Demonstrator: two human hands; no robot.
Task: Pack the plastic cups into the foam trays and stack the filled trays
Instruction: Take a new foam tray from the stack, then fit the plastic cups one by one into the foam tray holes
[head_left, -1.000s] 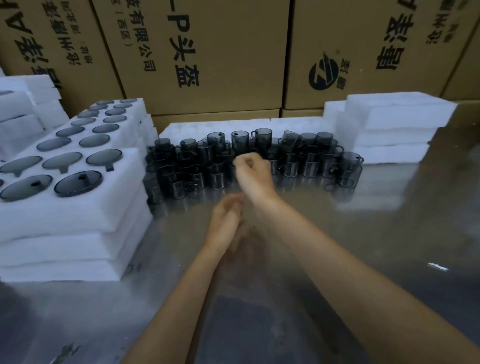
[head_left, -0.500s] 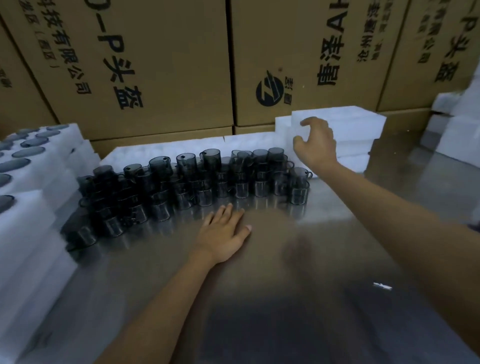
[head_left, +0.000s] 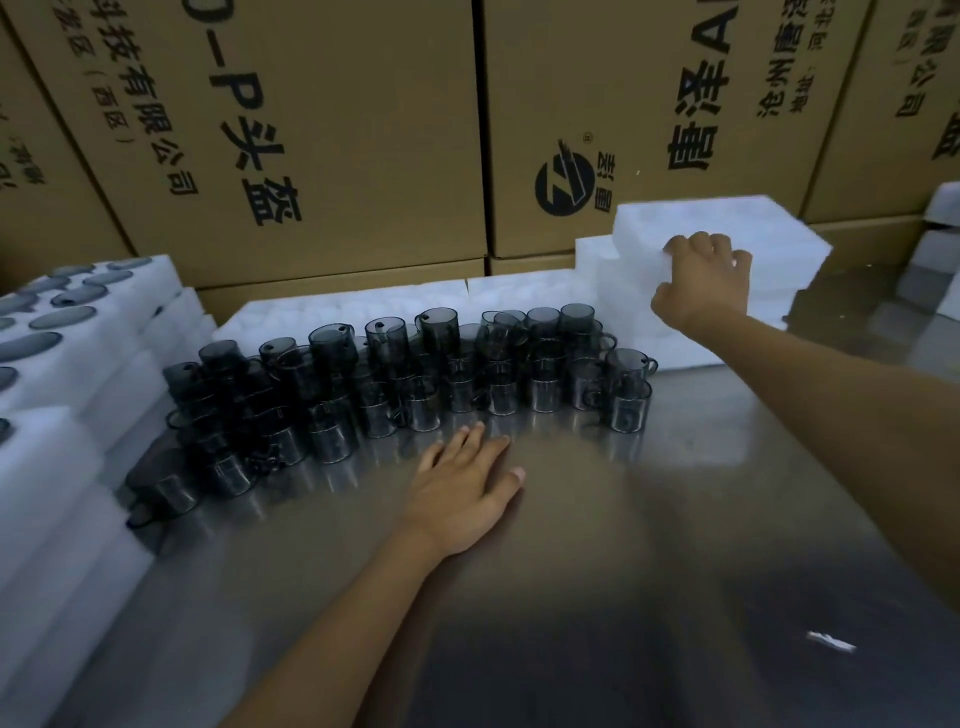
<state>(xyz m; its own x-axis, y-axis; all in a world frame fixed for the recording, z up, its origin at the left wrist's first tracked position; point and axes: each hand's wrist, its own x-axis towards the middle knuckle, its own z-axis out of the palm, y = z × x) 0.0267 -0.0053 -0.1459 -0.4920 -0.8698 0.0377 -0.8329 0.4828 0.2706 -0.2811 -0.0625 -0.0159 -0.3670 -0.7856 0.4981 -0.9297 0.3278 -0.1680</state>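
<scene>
— Where are the plastic cups (head_left: 447, 374) at this point?

— Massed in a long band across the worktop (head_left: 597, 571), running from about nine o'clock to about two o'clock of the middle. They are dark, see-through, with small handles, and many sit stacked one on another. Just behind them lies a flat strip of white foam (head_left: 353, 306).

— And the hands?

— The left hand (head_left: 465, 491) lies flat on the metal at the centre, palm down, fingers straight and spread, its grip released; the fingertips end just short of the nearest cups without touching them. The right hand (head_left: 701, 283) reaches out to about one o'clock, where its grip grasps the near left corner of the top foam tray (head_left: 748, 228), fingers curled over the upper edge and thumb on the side face.

— Is that tray loose?

— It sits on a pile of empty foam trays (head_left: 613, 275) beside the right end of the cups. Whether it is lifted off the one beneath, I cannot tell; the edge is blurred.

— Anything at the left?

— At nine o'clock stand the filled trays (head_left: 67, 364), stacked, with dark round tops showing in their pockets. Cardboard boxes (head_left: 337, 130) with printed characters form the wall at twelve o'clock. A small white scrap (head_left: 831, 642) lies at four o'clock.
</scene>
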